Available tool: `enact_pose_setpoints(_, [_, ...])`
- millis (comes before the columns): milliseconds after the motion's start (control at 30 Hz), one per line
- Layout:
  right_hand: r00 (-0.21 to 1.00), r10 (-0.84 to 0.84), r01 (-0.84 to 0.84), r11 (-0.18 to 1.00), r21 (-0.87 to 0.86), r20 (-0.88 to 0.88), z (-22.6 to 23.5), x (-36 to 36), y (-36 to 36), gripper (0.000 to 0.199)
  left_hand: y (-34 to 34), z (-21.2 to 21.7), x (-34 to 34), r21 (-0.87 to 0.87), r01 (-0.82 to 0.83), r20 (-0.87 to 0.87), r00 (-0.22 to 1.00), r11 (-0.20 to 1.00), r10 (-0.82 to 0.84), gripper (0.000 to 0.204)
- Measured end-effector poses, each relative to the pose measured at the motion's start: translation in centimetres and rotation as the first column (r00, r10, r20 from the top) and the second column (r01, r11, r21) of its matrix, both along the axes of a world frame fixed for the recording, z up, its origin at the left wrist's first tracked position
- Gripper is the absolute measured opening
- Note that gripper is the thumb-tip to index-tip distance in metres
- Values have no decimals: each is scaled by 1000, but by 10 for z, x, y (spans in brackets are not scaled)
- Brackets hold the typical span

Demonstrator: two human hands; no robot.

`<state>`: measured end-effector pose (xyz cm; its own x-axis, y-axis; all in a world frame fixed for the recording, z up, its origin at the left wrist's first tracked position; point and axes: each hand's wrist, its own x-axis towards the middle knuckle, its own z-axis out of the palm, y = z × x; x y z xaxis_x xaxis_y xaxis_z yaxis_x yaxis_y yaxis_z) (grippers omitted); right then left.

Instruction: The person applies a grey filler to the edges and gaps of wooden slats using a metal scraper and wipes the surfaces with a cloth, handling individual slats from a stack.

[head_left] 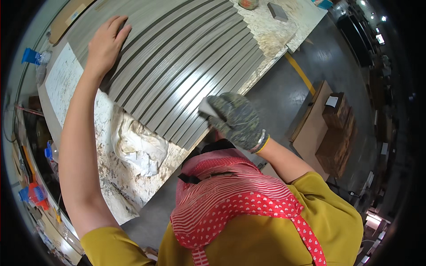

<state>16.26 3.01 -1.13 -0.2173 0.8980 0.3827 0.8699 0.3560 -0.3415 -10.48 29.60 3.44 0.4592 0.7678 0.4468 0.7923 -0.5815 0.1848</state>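
Grey wood-grain slats (177, 71) lie side by side across the worktable, with dark gaps between them. My bare left hand (108, 42) rests at their far left, on the slats' end, thumb spread from the fingers. On my right hand (235, 119) is a camouflage-patterned glove, slightly smeared by motion. Its fingers are closed around a pale, flat-faced piece (207, 107) at the near ends of the slats. Most of that piece is hidden by the glove, so its kind cannot be made out.
A crumpled, stained white cloth (140, 142) lies on the paint-marked worktable (108, 177). At the far right sit a grey block (277, 12) and a jar (248, 4). Blue-capped bottles (37, 56) stand left. Brown wooden boxes (335, 144) are on the floor at right.
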Motion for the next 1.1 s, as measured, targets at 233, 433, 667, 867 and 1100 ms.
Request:
enact_pose_setpoints(233, [999,28,-29,999,-29,-28,-3,15,21,42,-3,1,0,-73,-42,14,999,996,43,44])
enact_pose_setpoints(433, [999,18,-22,995,101,35,-2,28,28,43,-4,1,-3,-22,-48,1,999,999,48,43])
enact_pose_setpoints(667, [986,169,-169,986,-8,9,-6,2,21,42,-7,8,-4,-61,-15,-1,1000,998,15,42])
enact_pose_setpoints(867, [969,241,-243,970,-24,-48,-3,-41,6,36,-6,6,5,-61,-4,23,1000,998,5,44])
enact_pose_setpoints(1100, [977,210,-210,978,3,-47,0,-41,5,31,-15,9,-1,-13,-18,-3,1000,1000,18,44])
